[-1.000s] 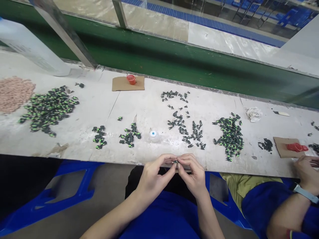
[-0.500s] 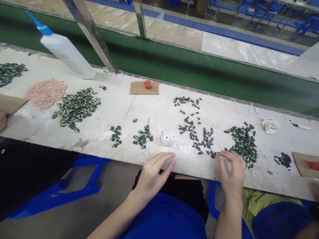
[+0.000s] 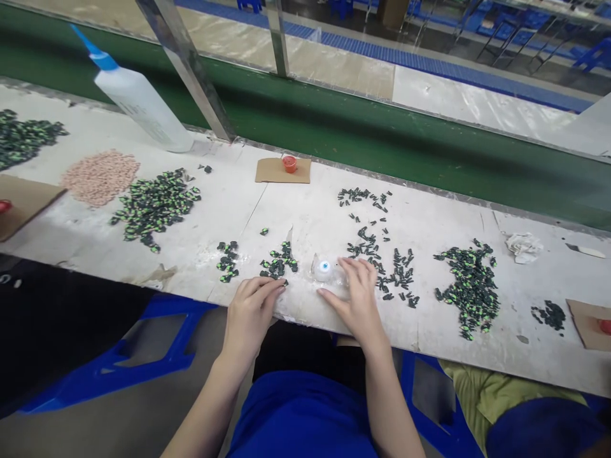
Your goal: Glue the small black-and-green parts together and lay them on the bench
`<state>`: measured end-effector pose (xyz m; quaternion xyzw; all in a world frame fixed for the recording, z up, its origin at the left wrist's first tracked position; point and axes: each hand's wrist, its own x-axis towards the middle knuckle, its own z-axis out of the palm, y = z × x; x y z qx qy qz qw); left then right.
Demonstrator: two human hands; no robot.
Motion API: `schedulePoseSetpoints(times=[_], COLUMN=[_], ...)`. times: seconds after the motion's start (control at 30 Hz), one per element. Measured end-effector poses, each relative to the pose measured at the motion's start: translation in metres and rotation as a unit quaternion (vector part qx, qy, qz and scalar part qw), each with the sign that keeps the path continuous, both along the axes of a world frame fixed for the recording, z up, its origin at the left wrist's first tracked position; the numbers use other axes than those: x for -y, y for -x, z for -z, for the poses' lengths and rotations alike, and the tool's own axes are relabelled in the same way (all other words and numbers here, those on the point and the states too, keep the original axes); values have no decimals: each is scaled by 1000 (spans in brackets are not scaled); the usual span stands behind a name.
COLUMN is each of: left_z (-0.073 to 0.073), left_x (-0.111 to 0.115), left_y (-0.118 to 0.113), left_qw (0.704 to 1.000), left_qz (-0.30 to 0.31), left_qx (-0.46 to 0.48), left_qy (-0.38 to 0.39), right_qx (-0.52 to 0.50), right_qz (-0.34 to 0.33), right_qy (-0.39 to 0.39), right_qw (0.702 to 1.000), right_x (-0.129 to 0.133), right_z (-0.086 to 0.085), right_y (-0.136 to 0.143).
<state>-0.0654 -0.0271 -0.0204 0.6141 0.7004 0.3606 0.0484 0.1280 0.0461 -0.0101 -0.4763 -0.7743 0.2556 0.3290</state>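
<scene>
My left hand (image 3: 252, 308) is pinched at the table's front edge, with a small dark piece (image 3: 285, 282) showing at its fingertips. Just beyond those fingers lies a small cluster of black-and-green pieces (image 3: 279, 259). My right hand (image 3: 356, 302) has thumb and fingers apart beside a small white bottle (image 3: 323, 272) with a blue tip; no clear contact shows. Behind and to the right of this hand are scattered slim black pieces (image 3: 403, 270). Another little group of black-and-green pieces (image 3: 228, 261) sits left of the first cluster.
A big black-and-green pile (image 3: 470, 286) lies to the right, another (image 3: 155, 207) to the left beside pink pieces (image 3: 100, 178). A tall white bottle (image 3: 143, 105) leans at the back left. A red cup (image 3: 289, 164) stands on cardboard (image 3: 267, 170). People sit on both sides.
My right hand has moved left from the big right-hand pile to the small white bottle. My left hand has shifted left and closed its fingertips on a small dark piece. The view has turned slightly.
</scene>
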Motion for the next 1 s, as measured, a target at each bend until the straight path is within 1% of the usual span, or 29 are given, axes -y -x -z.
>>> schedulePoseSetpoints(times=[0.07, 0.13, 0.2, 0.27, 0.33, 0.47, 0.53, 0.63, 0.83, 1.0], left_z=[0, -1, -2, -4, -7, -7, -5, -4, -9, -9], left_x=[0, 0, 0, -2, -5, -13, -16, -17, -14, -14], left_y=[1, 1, 0, -4, -11, -25, -29, -31, -33, -34], left_qw=[1000, 1000, 999, 996, 992, 981, 978, 976, 963, 959], left_qz=[7, 14, 28, 42, 61, 113, 123, 113, 80, 68], left_qx=[9, 21, 43, 72, 105, 157, 167, 184, 252, 268], left_qy=[3, -1, 0, 8, 17, 24, 24, 27, 54, 67], right_qx=[-12, -35, -73, -110, -139, -201, -221, -223, -226, -219], right_qz=[-18, -30, -37, -30, -6, 66, 101, 126, 178, 187], right_qy=[13, 33, 70, 116, 145, 127, 125, 142, 172, 202], right_qw=[1000, 998, 994, 987, 980, 969, 962, 956, 942, 936], right_x=[-4, -7, -5, 0, 8, 20, 23, 21, 16, 14], right_z=[3, 2, -2, -8, -13, -15, -13, -11, -15, -13], right_y=[16, 20, 14, 2, -12, -39, -47, -48, -24, -19])
